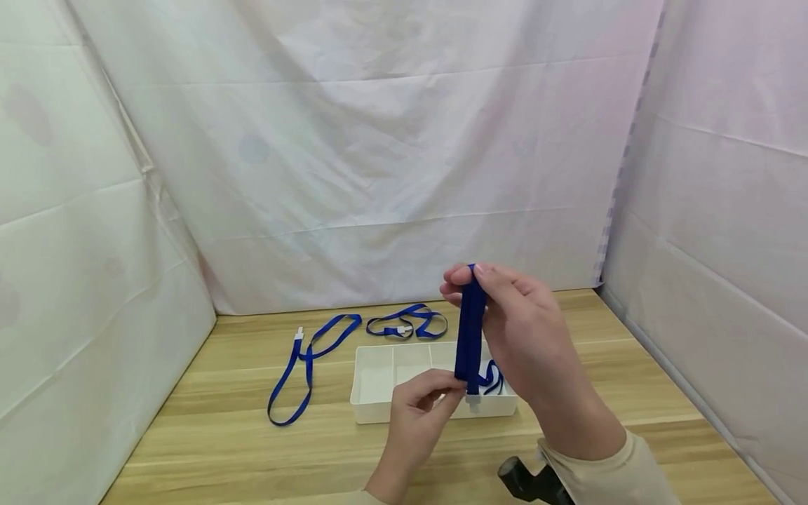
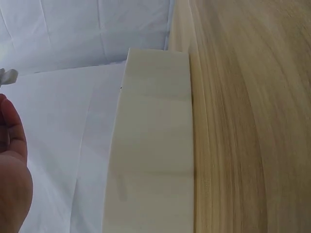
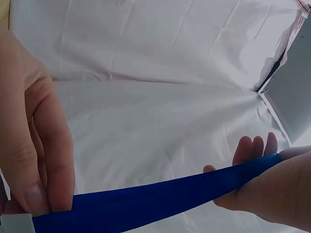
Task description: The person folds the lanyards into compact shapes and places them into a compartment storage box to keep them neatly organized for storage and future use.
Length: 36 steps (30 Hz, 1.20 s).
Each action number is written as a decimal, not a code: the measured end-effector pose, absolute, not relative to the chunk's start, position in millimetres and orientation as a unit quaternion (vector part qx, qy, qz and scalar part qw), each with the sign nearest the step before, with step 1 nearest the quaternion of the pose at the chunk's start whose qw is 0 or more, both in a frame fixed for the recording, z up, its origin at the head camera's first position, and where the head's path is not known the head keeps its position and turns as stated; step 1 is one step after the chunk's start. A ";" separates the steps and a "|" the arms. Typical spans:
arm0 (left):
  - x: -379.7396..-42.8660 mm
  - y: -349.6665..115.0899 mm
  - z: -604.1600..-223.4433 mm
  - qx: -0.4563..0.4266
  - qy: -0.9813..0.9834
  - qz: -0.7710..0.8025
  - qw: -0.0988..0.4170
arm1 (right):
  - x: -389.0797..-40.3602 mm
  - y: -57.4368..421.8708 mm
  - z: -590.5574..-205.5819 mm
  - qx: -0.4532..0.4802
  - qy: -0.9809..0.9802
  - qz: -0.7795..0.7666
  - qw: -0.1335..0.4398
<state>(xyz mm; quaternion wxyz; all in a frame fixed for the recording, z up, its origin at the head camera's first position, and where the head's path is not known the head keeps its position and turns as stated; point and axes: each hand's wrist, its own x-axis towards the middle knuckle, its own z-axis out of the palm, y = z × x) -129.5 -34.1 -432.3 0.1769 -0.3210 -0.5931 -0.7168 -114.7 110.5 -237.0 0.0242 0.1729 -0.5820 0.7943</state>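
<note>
A blue lanyard (image 1: 470, 330) is stretched upright, folded into a flat band, between my two hands above the white tray. My right hand (image 1: 524, 322) pinches its upper end between thumb and fingers. Lower down, my left hand (image 1: 419, 414) pinches the band close to its white clip (image 1: 473, 399), which hangs in front of the tray's near wall. In the right wrist view, the blue band (image 3: 146, 206) runs taut from the left hand (image 3: 41, 141) to the right hand (image 3: 272, 184). Only part of the left hand (image 2: 12, 170) shows in the left wrist view.
The white divided tray (image 1: 372, 412) stands on the wooden table (image 1: 208, 428), with blue strap loops (image 1: 494, 379) at its right end. Left of it lies a blue lanyard (image 1: 308, 372); another lanyard (image 1: 407, 322) lies behind it. White cloth (image 1: 379, 175) hangs around the table.
</note>
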 end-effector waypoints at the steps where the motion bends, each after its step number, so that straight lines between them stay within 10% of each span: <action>1: -130.2 -33.8 -432.9 -0.321 -0.592 -0.717 0.179 | -114.9 110.3 -236.9 0.172 -0.583 0.794 0.025; 22: -129.5 -32.6 -436.4 -0.349 -0.618 -0.670 0.217 | -122.6 108.2 -232.6 0.149 -0.581 0.800 0.019; 36: -119.3 -32.9 -426.8 -0.242 -0.629 -0.734 0.086 | -122.2 111.1 -230.3 0.150 -0.580 0.801 0.026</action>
